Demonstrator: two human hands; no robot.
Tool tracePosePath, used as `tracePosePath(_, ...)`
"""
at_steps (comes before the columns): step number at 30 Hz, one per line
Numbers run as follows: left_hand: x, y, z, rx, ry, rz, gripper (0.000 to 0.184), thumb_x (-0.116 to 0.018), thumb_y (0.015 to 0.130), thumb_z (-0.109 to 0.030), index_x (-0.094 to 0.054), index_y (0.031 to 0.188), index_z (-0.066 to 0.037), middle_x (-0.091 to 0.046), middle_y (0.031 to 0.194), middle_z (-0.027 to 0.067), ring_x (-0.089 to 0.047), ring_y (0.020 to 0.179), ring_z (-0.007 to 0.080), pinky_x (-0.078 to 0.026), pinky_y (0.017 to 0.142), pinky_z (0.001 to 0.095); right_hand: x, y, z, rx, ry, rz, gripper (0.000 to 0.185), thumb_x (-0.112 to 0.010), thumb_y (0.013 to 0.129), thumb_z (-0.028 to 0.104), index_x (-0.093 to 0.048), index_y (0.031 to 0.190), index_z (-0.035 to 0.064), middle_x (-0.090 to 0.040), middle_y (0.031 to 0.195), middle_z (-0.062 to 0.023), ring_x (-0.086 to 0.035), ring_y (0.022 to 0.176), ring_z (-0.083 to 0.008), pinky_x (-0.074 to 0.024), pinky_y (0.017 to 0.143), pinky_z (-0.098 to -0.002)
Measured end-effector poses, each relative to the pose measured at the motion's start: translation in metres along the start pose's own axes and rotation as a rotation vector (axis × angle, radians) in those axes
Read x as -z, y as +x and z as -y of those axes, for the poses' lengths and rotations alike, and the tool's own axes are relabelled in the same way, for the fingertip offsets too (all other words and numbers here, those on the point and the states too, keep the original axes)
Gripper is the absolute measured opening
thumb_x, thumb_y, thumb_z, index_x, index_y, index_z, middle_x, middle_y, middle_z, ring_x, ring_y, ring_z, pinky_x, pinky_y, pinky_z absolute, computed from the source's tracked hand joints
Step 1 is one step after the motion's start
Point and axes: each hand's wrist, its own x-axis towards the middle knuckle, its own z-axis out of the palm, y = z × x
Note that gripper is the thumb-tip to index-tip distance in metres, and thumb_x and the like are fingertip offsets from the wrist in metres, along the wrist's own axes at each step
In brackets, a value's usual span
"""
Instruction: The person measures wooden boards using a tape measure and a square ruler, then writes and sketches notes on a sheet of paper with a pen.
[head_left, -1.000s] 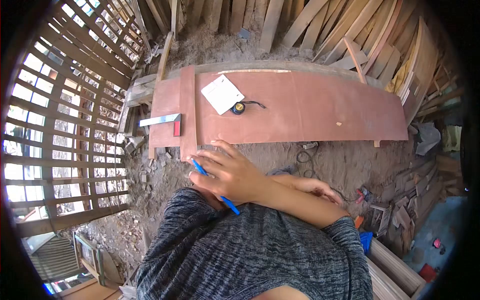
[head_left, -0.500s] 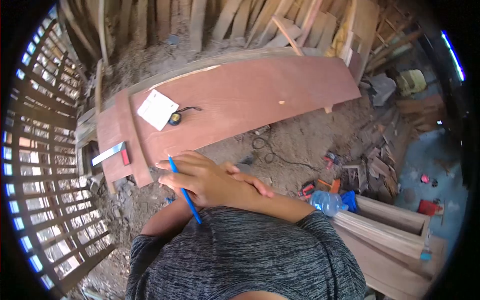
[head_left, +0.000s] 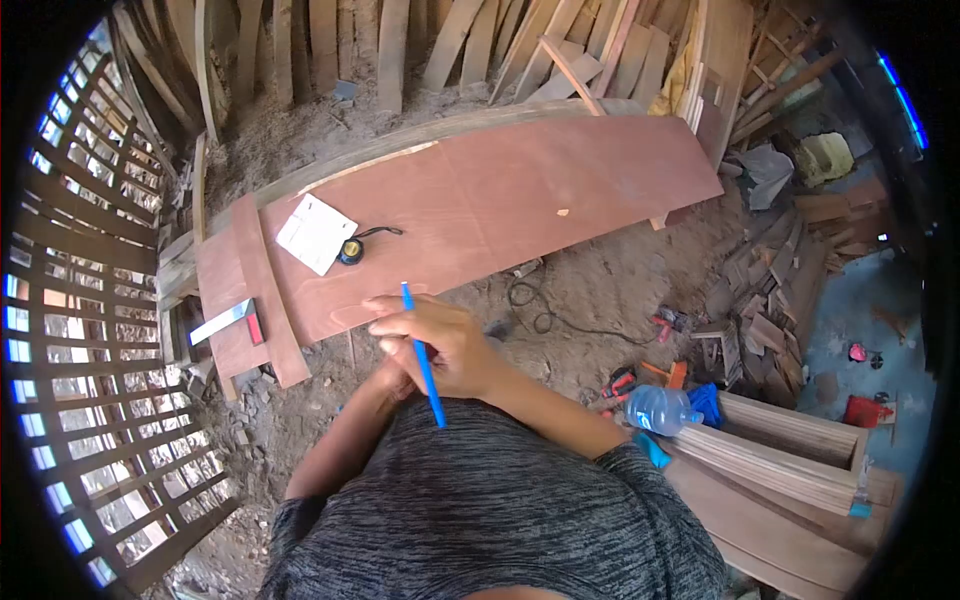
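My right hand (head_left: 445, 345) is closed around a slim blue pen (head_left: 424, 360), held slanted in front of my chest with its pale end up. Just below and behind it sits my left hand (head_left: 400, 380); its fingers are mostly hidden, so I cannot see whether they grip anything. Beyond my hands lies a long reddish plywood panel (head_left: 500, 205). On it rest a white paper (head_left: 316, 234), a black and yellow tape measure (head_left: 350, 251) with a dark strap, a narrow wooden strip (head_left: 268, 285) laid across, and a try square (head_left: 225, 320) with a red handle.
To my right are a clear water jug (head_left: 660, 409), a blue cloth (head_left: 705, 404), a wooden frame (head_left: 780, 440) and a red-black power tool (head_left: 620, 382). A dark cord (head_left: 570, 322) curls over the dirt floor. Planks lean at the back; a slatted wall (head_left: 95, 330) stands left.
My right hand has moved right with the pen, which now stands more upright. My left hand has drawn back from under the right wrist, where its fingers showed before.
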Motion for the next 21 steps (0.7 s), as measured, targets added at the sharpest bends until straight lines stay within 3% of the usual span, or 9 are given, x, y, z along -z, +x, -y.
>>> tracePosePath(2, 0.007, 0.003, -0.009, 0.009, 0.053, -0.151, 0.038, -0.051, 0.110, -0.029, -0.049, 0.138, -0.004, -0.064, 0.124, 0.0112, -0.066, 0.115, 0.0220, -0.057, 0.094, 0.0339, 0.007, 0.001, -0.001, -0.043, 0.001, -0.029, 0.016, -0.071, 0.092, 0.007, -0.071, 0.108, 0.0028, -0.072, 0.122, -0.0209, -0.073, 0.109, -0.0328, -0.0582, 0.093, -0.0416)
tracePosePath(6, 0.033, 0.000, -0.007, 0.010, 0.128, -0.299, 0.023, -0.061, 0.107, -0.025, -0.067, 0.116, -0.005, -0.072, 0.099, 0.0037, -0.068, 0.086, 0.0112, -0.054, 0.075, 0.0245, 0.017, -0.010, -0.014, -0.169, -0.033, -0.133, 0.016, -0.070, 0.092, 0.006, -0.072, 0.107, 0.0022, -0.073, 0.121, -0.0189, -0.072, 0.110, -0.0310, -0.0573, 0.093, -0.0401)
tracePosePath(9, 0.052, -0.005, -0.012, 0.005, 0.261, -0.299, 0.022, -0.060, 0.108, -0.024, -0.068, 0.114, -0.005, -0.072, 0.097, 0.0023, -0.066, 0.086, 0.0081, -0.050, 0.070, 0.0218, 0.023, -0.025, -0.025, -0.231, -0.087, -0.180, 0.016, -0.070, 0.092, 0.005, -0.072, 0.107, 0.0015, -0.073, 0.121, -0.0206, -0.073, 0.107, -0.0311, -0.0576, 0.092, -0.0390)
tracePosePath(10, 0.056, -0.006, -0.012, -0.002, 0.344, -0.340, 0.020, -0.058, 0.108, -0.025, -0.068, 0.109, -0.007, -0.070, 0.090, -0.0004, -0.063, 0.079, 0.0074, -0.048, 0.069, 0.0217, 0.024, -0.030, -0.030, -0.240, -0.092, -0.189, 0.016, -0.070, 0.092, 0.005, -0.072, 0.107, 0.0012, -0.073, 0.121, -0.0206, -0.074, 0.106, -0.0301, -0.0578, 0.091, -0.0384)
tracePosePath(13, 0.052, -0.006, -0.015, -0.101, 0.104, -0.454, 0.021, -0.058, 0.109, -0.028, -0.064, 0.100, -0.010, -0.062, 0.078, -0.0044, -0.056, 0.069, 0.0064, -0.047, 0.067, 0.0221, 0.029, -0.045, -0.039, -0.299, -0.095, -0.216, 0.016, -0.070, 0.092, 0.003, -0.071, 0.108, 0.0004, -0.073, 0.123, -0.0205, -0.075, 0.103, -0.0271, -0.0582, 0.089, -0.0370)
tracePosePath(14, 0.053, -0.003, -0.015, -0.086, 0.080, -0.516, 0.027, -0.054, 0.110, -0.034, -0.060, 0.095, -0.013, -0.052, 0.068, -0.0073, -0.045, 0.059, 0.0052, -0.042, 0.058, 0.0208, 0.029, -0.049, -0.039, -0.329, -0.089, -0.232, 0.016, -0.070, 0.092, 0.002, -0.071, 0.108, 0.0002, -0.073, 0.123, -0.0203, -0.075, 0.102, -0.0262, -0.0584, 0.089, -0.0368)
tracePosePath(17, 0.068, -0.008, -0.012, -0.083, -0.020, -0.534, 0.032, -0.049, 0.111, -0.041, -0.058, 0.094, -0.015, -0.047, 0.065, -0.0080, -0.038, 0.052, 0.0034, -0.034, 0.048, 0.0199, 0.037, -0.058, -0.047, -0.369, -0.106, -0.244, 0.017, -0.069, 0.094, 0.003, -0.070, 0.110, -0.0009, -0.073, 0.124, -0.0192, -0.074, 0.105, -0.0238, -0.0577, 0.090, -0.0353)
tracePosePath(18, 0.062, -0.009, -0.015, -0.097, -0.035, -0.552, 0.041, -0.047, 0.109, -0.050, -0.054, 0.085, -0.017, -0.041, 0.060, -0.0075, -0.031, 0.045, 0.0041, -0.026, 0.042, 0.0215, 0.039, -0.062, -0.052, -0.365, -0.126, -0.247, 0.017, -0.069, 0.094, 0.003, -0.070, 0.110, -0.0010, -0.073, 0.124, -0.0191, -0.074, 0.106, -0.0240, -0.0574, 0.090, -0.0351)
tracePosePath(21, 0.057, -0.011, -0.021, -0.120, -0.189, -0.574, 0.049, -0.047, 0.108, -0.055, -0.046, 0.075, -0.019, -0.036, 0.054, -0.0072, -0.025, 0.040, 0.0055, -0.021, 0.039, 0.0228, 0.042, -0.064, -0.055, -0.352, -0.158, -0.256, 0.016, -0.069, 0.095, 0.004, -0.070, 0.111, -0.0001, -0.073, 0.124, -0.0177, -0.073, 0.105, -0.0226, -0.0565, 0.089, -0.0334)
